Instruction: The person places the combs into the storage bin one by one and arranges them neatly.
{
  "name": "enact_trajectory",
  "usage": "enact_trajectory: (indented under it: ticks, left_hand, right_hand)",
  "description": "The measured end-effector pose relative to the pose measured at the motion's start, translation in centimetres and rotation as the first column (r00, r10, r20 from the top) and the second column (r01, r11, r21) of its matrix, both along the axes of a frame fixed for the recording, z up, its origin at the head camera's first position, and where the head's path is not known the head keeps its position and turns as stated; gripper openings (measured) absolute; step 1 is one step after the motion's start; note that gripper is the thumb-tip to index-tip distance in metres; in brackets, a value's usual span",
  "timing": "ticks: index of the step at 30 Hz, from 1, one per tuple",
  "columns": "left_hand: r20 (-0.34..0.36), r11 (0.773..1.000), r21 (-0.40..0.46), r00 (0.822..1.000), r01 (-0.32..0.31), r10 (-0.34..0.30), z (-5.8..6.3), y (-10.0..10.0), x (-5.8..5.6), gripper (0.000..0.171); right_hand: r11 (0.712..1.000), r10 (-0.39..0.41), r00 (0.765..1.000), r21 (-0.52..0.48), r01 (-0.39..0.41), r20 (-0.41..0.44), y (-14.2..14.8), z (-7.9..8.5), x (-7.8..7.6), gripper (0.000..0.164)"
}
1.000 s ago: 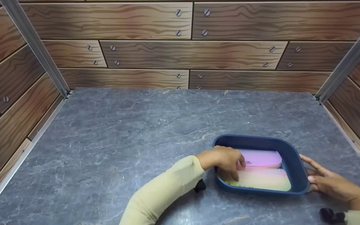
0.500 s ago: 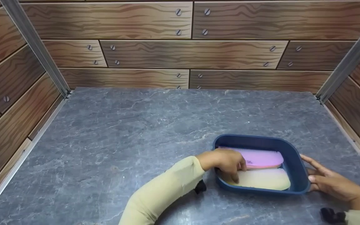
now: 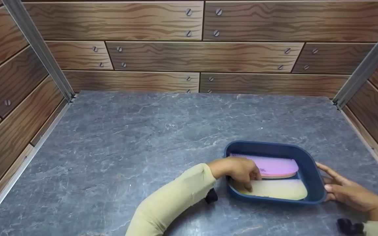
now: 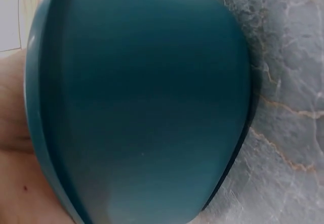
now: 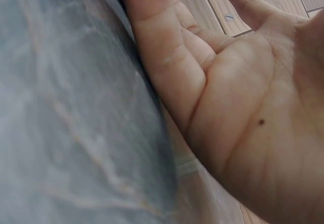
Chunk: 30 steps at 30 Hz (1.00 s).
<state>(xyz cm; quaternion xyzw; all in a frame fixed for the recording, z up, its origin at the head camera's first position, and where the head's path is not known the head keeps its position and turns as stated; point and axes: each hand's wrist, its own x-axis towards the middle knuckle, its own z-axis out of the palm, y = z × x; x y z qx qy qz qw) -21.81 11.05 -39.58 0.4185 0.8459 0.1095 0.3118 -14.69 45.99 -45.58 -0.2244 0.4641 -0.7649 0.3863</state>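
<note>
A dark blue bin (image 3: 276, 146) sits on the table at the right of the head view. Inside lie two handle-less-looking hairbrushes side by side: a pink-purple hairbrush (image 3: 276, 166) with bristles along its far edge, and a pale yellow hairbrush (image 3: 279, 189) nearer the front wall. My left hand (image 3: 241, 168) reaches over the bin's left wall and grips the left end of the yellow brush, hiding that end. In the left wrist view the bin's outer wall (image 4: 147, 102) blocks the fingers. My right hand (image 3: 351, 193) rests with extended fingers against the bin's right outer side.
The grey marbled tabletop (image 3: 143, 131) stretches out left of and behind the bin. Wood-patterned panels (image 3: 153, 55) enclose the back and sides, with metal posts (image 3: 41, 52) at the corners.
The yellow brush, blurred and tilted with bristles showing a second ago, now lies flatter along the bin's near side. The gap between the brushes has widened. The right hand stays in place.
</note>
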Motion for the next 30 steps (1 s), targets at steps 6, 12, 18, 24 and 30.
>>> enact_trajectory:
  ticks: [6,12,18,24,30]
  left_hand:
    - [0.006,1.000,0.012,1.000,-0.004,0.004,0.0,0.0,0.1,0.041]
    - [0.046,0.999,0.041,0.999,-0.006,0.004,0.0,-0.1,0.0,0.039]
    - [0.054,0.998,0.056,0.999,0.002,-0.005,0.0,-0.5,-0.1,0.038]
    - [0.018,0.998,0.060,1.000,0.013,-0.014,0.1,-0.9,-0.4,0.042]
    - [0.026,0.991,0.132,1.000,0.005,-0.009,0.0,-1.5,-0.6,0.040]
  right_hand:
    - [0.999,0.014,1.000,-0.040,-0.014,-0.003,0.0,-0.2,0.0,0.074]
    - [0.998,0.039,0.998,-0.053,-0.042,-0.058,0.1,-0.5,-0.2,0.074]
    - [0.997,0.049,0.997,-0.050,-0.052,-0.053,-0.2,-0.5,-0.7,0.073]
    - [0.997,0.054,0.998,-0.057,-0.057,-0.043,-0.5,-0.6,-1.3,0.073]
    - [0.998,0.042,0.999,-0.040,-0.043,-0.023,-0.6,-0.4,-1.7,0.072]
